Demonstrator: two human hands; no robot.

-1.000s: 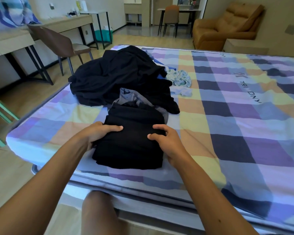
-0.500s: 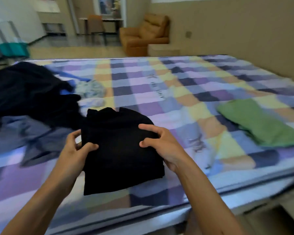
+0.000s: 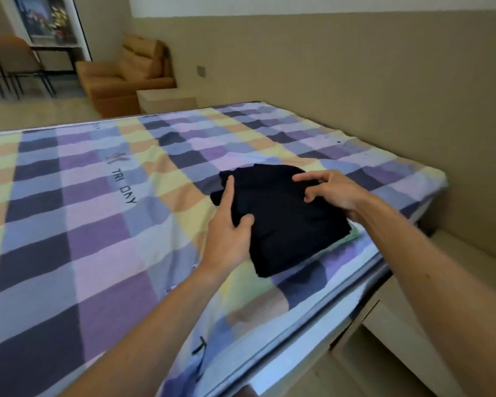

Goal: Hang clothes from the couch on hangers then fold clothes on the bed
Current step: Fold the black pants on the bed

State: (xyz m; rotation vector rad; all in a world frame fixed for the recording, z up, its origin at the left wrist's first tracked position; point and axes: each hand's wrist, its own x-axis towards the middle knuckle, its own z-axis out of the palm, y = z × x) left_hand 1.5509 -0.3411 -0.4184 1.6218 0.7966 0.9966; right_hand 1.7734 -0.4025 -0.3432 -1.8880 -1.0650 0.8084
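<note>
A folded black garment point(image 3: 287, 216) lies at the bed's right side, on top of a folded green garment point(image 3: 351, 237) of which only a corner shows. My left hand point(image 3: 229, 227) grips the black garment's left edge, thumb on top and fingers along the side. At the garment's far right edge my right hand point(image 3: 330, 190) holds the cloth with curled fingers. The checked bed sheet point(image 3: 98, 224) spreads out to the left. The pile of unfolded clothes is out of view.
The bed's right edge point(image 3: 355, 285) runs next to a beige wall point(image 3: 355, 81), with a low wooden ledge point(image 3: 441, 282) beside it. A brown couch point(image 3: 126, 78) and a small bench point(image 3: 166, 101) stand beyond the bed's far end. Chairs and a table point(image 3: 17, 61) are at the far left.
I have turned right and carried the folded black garment across the bed. It now sits over the green garment, and the dark clothes pile has left the view.
</note>
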